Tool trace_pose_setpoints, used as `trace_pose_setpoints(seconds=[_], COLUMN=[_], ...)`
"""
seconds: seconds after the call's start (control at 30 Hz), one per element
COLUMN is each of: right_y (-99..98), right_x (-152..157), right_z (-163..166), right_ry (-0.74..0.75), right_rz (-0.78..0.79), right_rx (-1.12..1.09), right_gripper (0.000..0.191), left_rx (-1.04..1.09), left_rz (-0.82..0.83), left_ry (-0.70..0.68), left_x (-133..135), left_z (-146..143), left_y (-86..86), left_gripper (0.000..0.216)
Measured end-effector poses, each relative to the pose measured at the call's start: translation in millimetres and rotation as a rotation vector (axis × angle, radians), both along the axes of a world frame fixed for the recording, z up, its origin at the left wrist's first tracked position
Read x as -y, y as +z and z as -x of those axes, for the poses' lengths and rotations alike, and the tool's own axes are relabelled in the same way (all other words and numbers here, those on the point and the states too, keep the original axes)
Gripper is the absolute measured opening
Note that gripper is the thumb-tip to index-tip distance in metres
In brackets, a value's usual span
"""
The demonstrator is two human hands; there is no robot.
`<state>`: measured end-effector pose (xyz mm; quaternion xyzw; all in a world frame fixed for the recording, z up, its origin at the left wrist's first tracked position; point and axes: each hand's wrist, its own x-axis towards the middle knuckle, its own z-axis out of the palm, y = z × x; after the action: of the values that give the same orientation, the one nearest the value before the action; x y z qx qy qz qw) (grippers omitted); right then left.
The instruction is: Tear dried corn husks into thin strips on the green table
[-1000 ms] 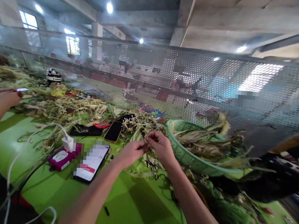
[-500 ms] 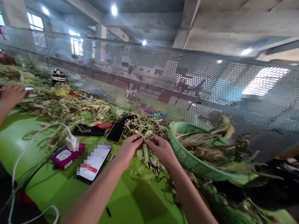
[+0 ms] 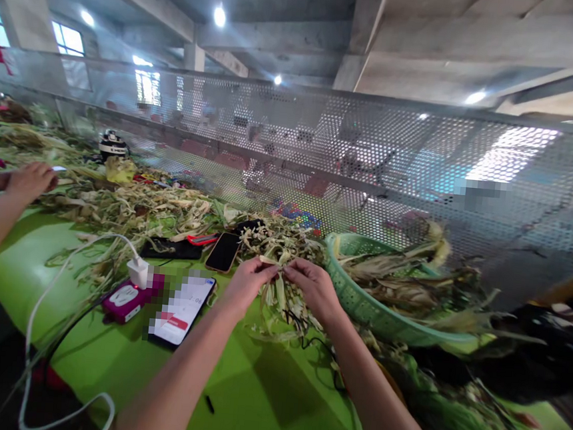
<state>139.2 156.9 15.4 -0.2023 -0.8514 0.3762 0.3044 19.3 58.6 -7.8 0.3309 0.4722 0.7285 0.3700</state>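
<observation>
My left hand [image 3: 251, 280] and my right hand [image 3: 310, 285] meet at the middle of the green table [image 3: 270, 401], fingertips pinched close together. Between them is a pale strip of dried corn husk [image 3: 282, 268], held by both hands. More pale strips hang below the fingers, over a loose heap of husk shreds [image 3: 297, 243]. The exact grip is partly hidden behind the fingers. Just left of my left hand lies a dark phone [image 3: 223, 252]; a lit phone [image 3: 182, 313] rests nearer, beside my forearm.
A green plastic basket [image 3: 358, 308] of dry husks stands at right. Left are a purple power strip [image 3: 126, 300] with a white charger [image 3: 138, 272] and a looping cable. Perforated metal panels [image 3: 272, 153] edge the table's back. Another person's hand [image 3: 31, 182] works at far left.
My hands have moved slightly apart, the right fingertips shifting a little right, while both stay on the husk. The other person's hand barely moves.
</observation>
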Motion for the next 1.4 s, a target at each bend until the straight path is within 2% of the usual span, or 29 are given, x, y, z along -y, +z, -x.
trace_pose_setpoints(seconds=[0.2,0.43,0.53,0.77,1.0,1.1,1.23,1.3,1.4], right_y=[1.0,0.7,1.3,-1.8,-8.0,-8.8,-6.9,-3.9,0.2], right_x=[-3.2,-7.1,-2.6,-3.1,-4.4,-0.7,1.7,2.5,5.9], right_z=[1.1,-2.2,-0.8,1.0,2.5,4.1,5.6,5.5,5.3], right_ry=[0.003,0.030,-0.010,-0.067,-0.014,-0.068,-0.133,-0.158,-0.138], right_rz=[0.155,0.314,0.295,0.202,0.095,0.069,0.101,0.172,0.295], right_rx=[-0.065,-0.073,-0.121,-0.151,-0.164,-0.165,-0.208,-0.275,-0.260], right_gripper=[0.022,0.032,0.032,0.032,0.022,0.021,0.025,0.032,0.036], left_rx=[0.150,-0.041,-0.130,-0.046,-0.219,-0.243,-0.001,0.129,0.179], left_rz=[-0.010,0.003,0.028,0.093,0.028,0.037,0.056,0.038,-0.005], left_ry=[-0.060,-0.100,-0.097,-0.155,-0.118,-0.143,-0.158,-0.126,-0.091], left_x=[-0.4,-0.7,-0.4,3.6,2.2,2.3,3.1,3.6,4.1], left_z=[-3.0,3.2,4.4,1.1,3.7,4.9,2.3,0.8,0.5], left_y=[-5.8,-6.7,-5.7,1.1,-3.3,-3.6,-1.7,-0.5,0.8], left_gripper=[0.029,0.033,0.034,0.027,0.033,0.027,0.028,0.031,0.030])
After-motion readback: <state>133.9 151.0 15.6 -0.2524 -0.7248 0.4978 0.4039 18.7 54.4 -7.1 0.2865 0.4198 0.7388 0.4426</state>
